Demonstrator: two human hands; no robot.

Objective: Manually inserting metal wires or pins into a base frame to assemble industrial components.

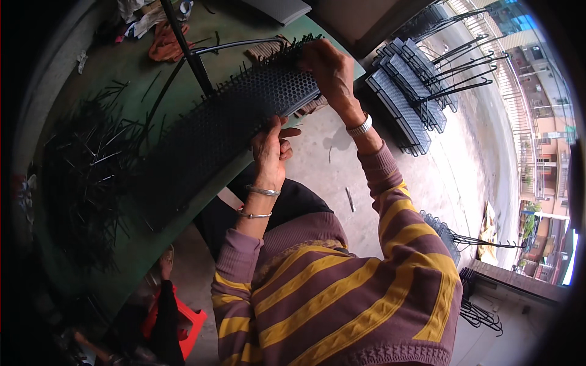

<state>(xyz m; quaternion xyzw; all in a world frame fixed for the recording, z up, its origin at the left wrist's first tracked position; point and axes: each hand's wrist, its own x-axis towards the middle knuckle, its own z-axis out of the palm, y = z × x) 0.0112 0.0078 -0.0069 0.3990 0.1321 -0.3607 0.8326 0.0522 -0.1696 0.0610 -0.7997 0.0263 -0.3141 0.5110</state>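
A long black perforated panel lies slantwise over the green table, with a row of short dark prongs along its far edge. My left hand is at the panel's near edge, fingers partly curled against it and one finger sticking out to the right. At the panel's right end, my right hand is closed near the last prongs. What its fingertips pinch is hidden behind the hand. The left part of the panel is in deep shadow.
A big heap of thin black rods covers the left of the green table. A black metal frame rises behind the panel. Stacked perforated racks with hooked rods stand on the floor at right. Another person sits by a red stool.
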